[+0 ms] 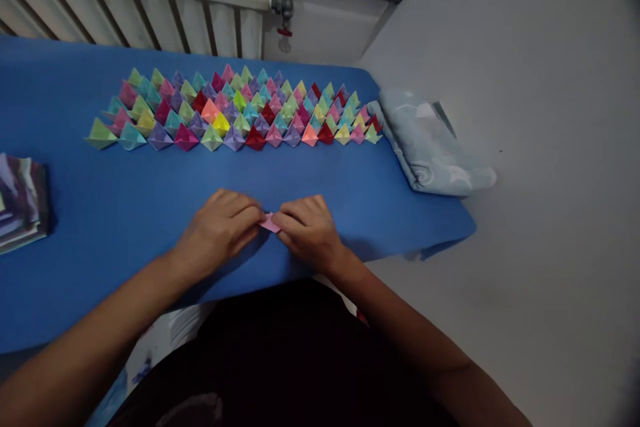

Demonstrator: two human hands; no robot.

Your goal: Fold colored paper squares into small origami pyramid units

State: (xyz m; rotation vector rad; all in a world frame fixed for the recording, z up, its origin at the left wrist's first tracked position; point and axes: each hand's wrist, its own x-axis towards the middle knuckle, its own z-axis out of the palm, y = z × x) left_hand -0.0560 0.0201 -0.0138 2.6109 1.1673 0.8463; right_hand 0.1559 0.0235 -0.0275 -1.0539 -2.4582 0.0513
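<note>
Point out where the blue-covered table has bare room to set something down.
Bare cover shows between the patterned stack and left hand, between the front row of folded papers and the hands, and right of the right hand, below the folded cloth. It is crowded where the paper rows meet the cloth.

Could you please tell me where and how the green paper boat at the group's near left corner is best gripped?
I would pinch the central peak of the green paper boat from the near side: it rises above the hull, and bare blue tabletop lies in front.
</note>
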